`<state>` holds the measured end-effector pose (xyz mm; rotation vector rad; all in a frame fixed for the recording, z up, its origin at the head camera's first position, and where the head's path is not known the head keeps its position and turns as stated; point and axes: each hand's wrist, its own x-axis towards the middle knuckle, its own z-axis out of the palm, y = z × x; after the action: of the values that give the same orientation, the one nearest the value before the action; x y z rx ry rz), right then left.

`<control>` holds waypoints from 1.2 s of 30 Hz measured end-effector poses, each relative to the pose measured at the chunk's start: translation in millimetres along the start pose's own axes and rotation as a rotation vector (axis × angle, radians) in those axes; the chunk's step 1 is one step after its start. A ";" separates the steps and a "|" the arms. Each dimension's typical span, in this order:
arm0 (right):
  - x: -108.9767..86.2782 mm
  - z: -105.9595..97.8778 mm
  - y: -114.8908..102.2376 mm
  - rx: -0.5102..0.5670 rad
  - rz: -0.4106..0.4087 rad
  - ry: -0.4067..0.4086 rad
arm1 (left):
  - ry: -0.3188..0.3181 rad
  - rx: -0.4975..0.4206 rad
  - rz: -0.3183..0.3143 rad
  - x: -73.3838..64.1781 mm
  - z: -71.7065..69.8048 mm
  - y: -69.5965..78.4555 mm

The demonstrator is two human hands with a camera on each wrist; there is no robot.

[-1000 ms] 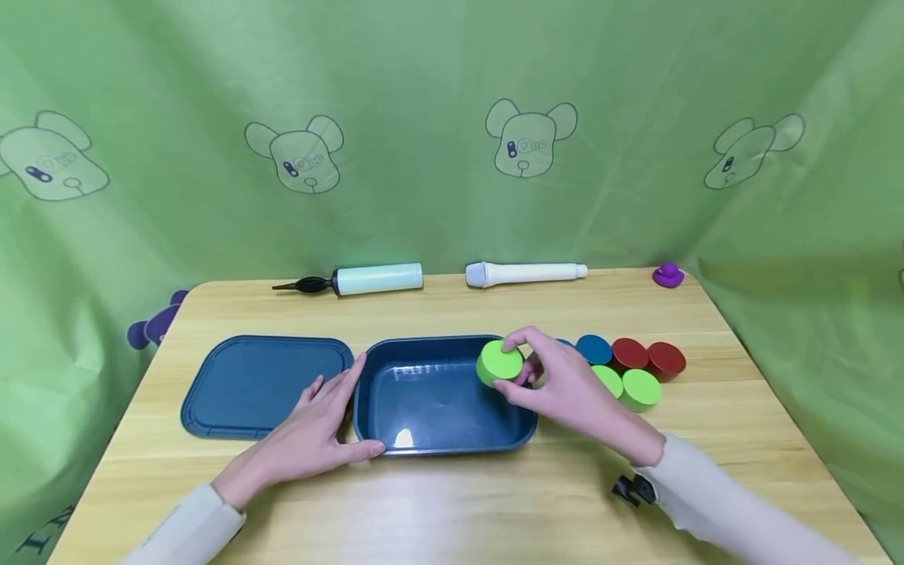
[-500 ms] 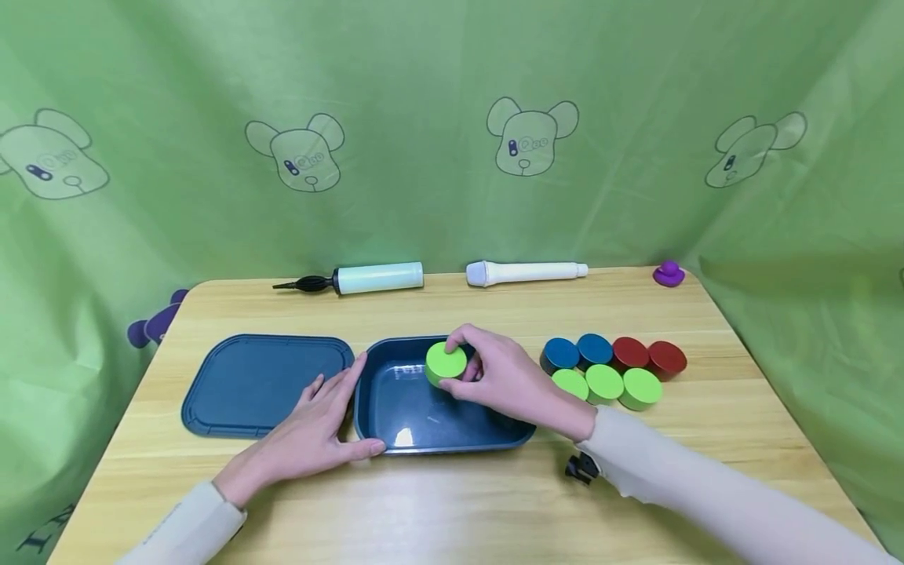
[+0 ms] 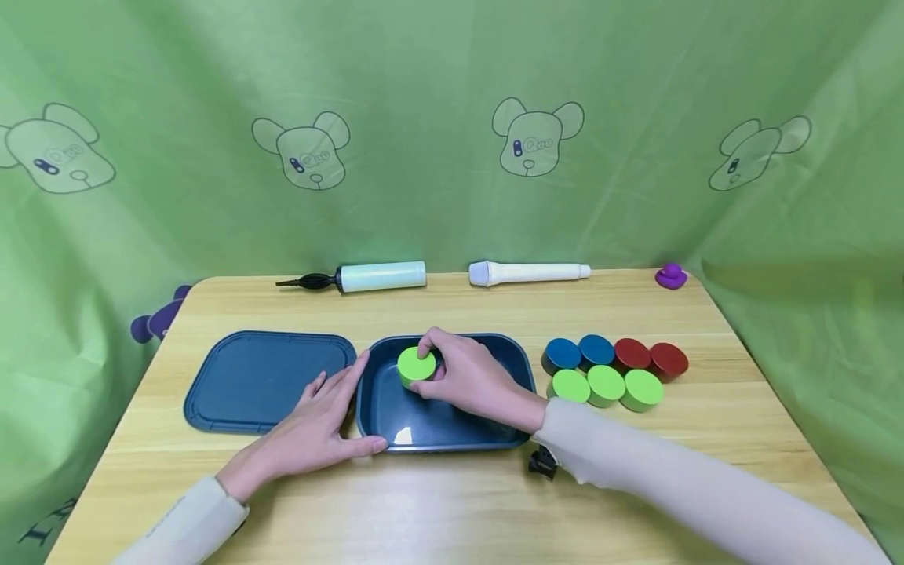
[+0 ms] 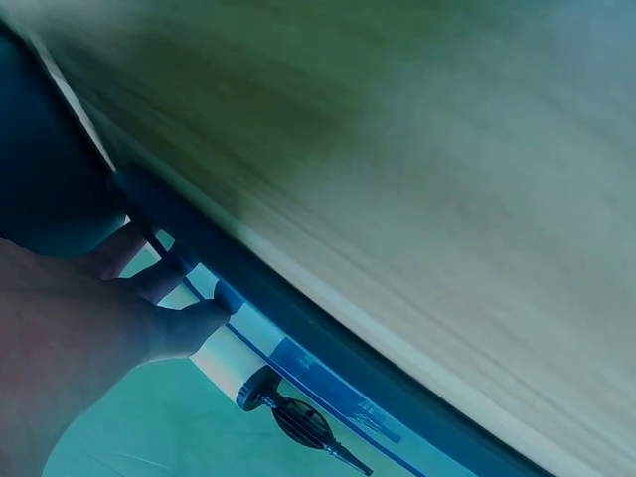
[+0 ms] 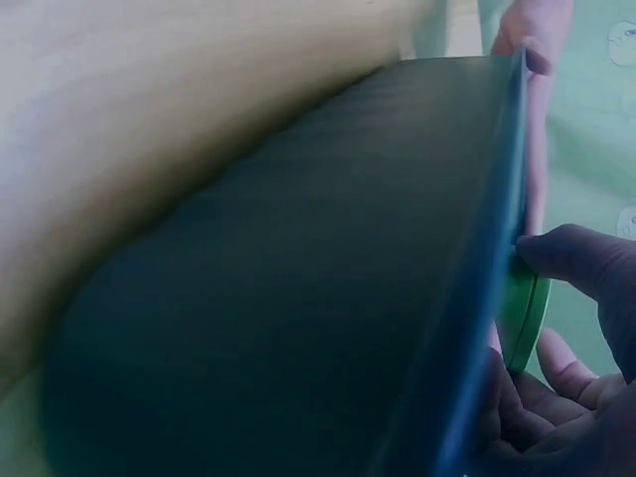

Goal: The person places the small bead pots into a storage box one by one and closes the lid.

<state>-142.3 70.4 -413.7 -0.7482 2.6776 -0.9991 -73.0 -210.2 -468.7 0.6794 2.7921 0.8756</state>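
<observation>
A dark blue rectangular container (image 3: 452, 448) stands in the middle of the table. My right hand (image 3: 475, 380) holds a light green round tin (image 3: 416, 364) over the container's back left part, thumb and fingers about its sides; whether it touches the bottom I cannot tell. In the right wrist view the green tin (image 5: 524, 313) shows between thumb and fingers behind the container wall. My left hand (image 3: 311, 435) rests with spread, straight fingers against the container's left side. Beside it lies a flat blue lid (image 3: 261, 377), partly under the left forearm's line of view.
Right of the container sit several round tins: blue ones (image 3: 561, 355), red ones (image 3: 631, 355) and green ones (image 3: 605, 385). Along the back edge lie a hand pump (image 3: 381, 276), a white toy microphone (image 3: 533, 272) and a small purple duck (image 3: 671, 275). A green curtain (image 3: 424, 157) hangs behind.
My right hand has carried the green tin leftward across the container, from its right end to its back left part, and slightly lower. My left hand has stayed at the container's left side.
</observation>
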 end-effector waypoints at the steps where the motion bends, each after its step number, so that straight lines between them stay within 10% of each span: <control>1: 1.6 2.2 -1.2 -0.011 -0.003 -0.003 | 0.000 -0.001 -0.002 0.1 0.1 0.0; 36: 23.6 41.8 -8.4 0.019 0.039 -0.013 | 0.006 0.011 -0.006 -0.3 0.4 -0.2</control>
<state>-145.1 29.3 -439.8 -0.6936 2.6568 -1.0057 -72.8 -210.4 -469.2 0.6710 2.8045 0.8635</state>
